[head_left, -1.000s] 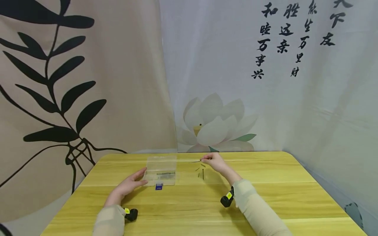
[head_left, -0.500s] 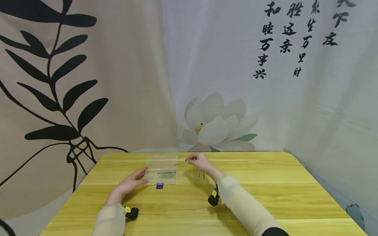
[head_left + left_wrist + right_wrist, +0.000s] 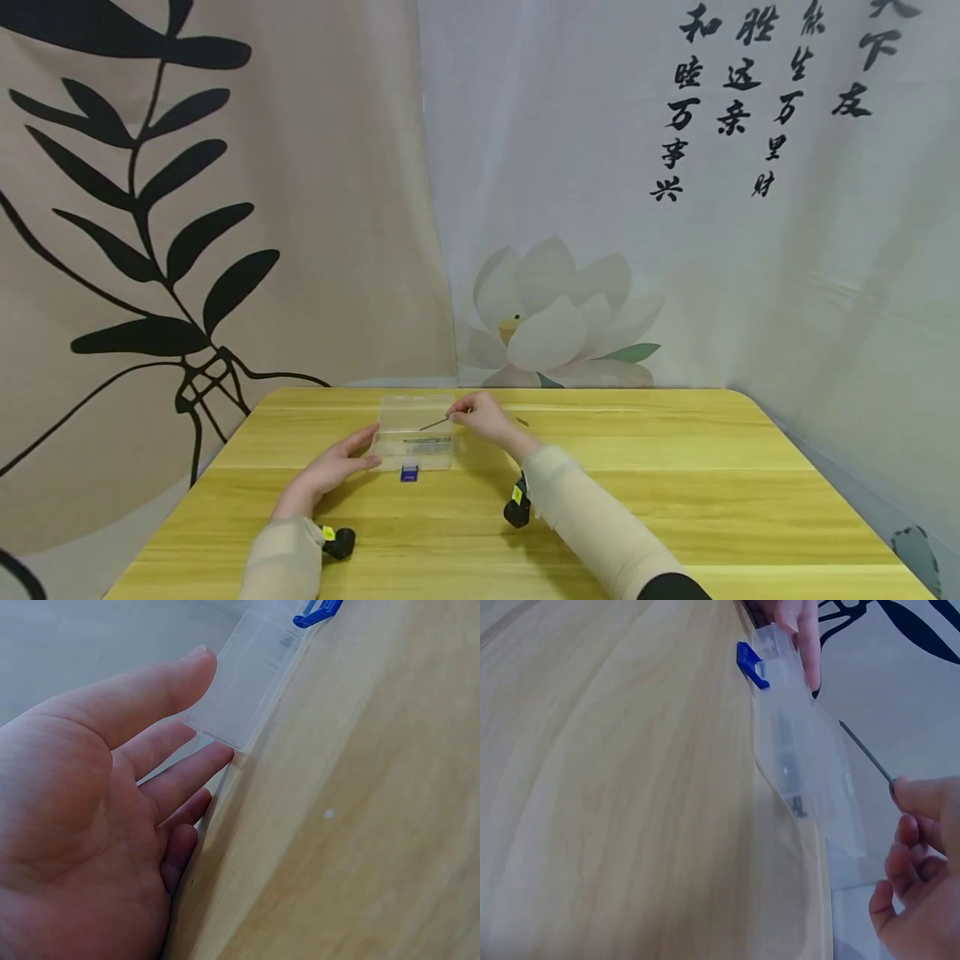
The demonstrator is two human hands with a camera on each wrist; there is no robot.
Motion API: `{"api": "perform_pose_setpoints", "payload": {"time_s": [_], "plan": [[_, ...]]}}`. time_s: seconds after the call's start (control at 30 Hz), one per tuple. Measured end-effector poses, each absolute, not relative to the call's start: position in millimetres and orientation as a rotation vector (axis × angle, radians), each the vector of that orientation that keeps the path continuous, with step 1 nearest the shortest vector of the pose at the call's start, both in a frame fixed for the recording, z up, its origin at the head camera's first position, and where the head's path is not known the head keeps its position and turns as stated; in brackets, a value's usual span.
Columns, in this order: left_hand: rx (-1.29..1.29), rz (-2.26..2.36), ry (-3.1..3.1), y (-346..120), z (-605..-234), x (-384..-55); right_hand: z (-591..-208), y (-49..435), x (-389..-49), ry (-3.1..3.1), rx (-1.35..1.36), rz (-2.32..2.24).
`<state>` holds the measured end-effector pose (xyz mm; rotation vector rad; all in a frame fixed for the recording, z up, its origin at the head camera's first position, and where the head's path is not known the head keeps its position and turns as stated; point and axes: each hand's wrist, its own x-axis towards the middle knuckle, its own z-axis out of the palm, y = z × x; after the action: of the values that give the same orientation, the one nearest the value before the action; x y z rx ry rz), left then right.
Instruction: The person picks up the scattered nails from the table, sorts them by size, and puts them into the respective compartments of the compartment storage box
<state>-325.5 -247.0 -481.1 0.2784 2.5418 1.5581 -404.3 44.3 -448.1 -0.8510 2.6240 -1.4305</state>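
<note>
A clear plastic box (image 3: 390, 458) with a blue latch (image 3: 408, 473) lies on the table, lid (image 3: 416, 408) raised behind it. Thin dark metal pieces (image 3: 426, 442) lie inside. My left hand (image 3: 337, 462) rests at the box's left end, fingers extended with the fingertips right at its edge; in the left wrist view the thumb (image 3: 172, 686) overlaps the box. Between thumb and fingertips, my right hand (image 3: 483, 417) pinches a long dark nail (image 3: 866, 754) by its head end. Its pointed tip slants down to the left, over the box in the head view.
A small dark nail-like piece (image 3: 522, 422) lies on the wooden table (image 3: 637, 467) beyond my right wrist. The right forearm (image 3: 592, 508) covers part of the tabletop. Behind the table's far edge hangs a printed cloth (image 3: 562, 167).
My right hand has moved left with the nail, from the loose pieces on the table to the box. The left hand stays at the box's left end.
</note>
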Motion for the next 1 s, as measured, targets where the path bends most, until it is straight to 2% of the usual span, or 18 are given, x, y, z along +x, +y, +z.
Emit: {"api": "perform_pose_setpoints", "payload": {"time_s": [0.47, 1.0], "plan": [[0.297, 1.544, 2.567, -248, -482, -326, -452, 14, -396, 2.696, -0.906, -1.284], [0.272, 1.547, 2.540, -248, -480, -324, -459, 3, -396, 2.795, -0.925, -1.156]]}}
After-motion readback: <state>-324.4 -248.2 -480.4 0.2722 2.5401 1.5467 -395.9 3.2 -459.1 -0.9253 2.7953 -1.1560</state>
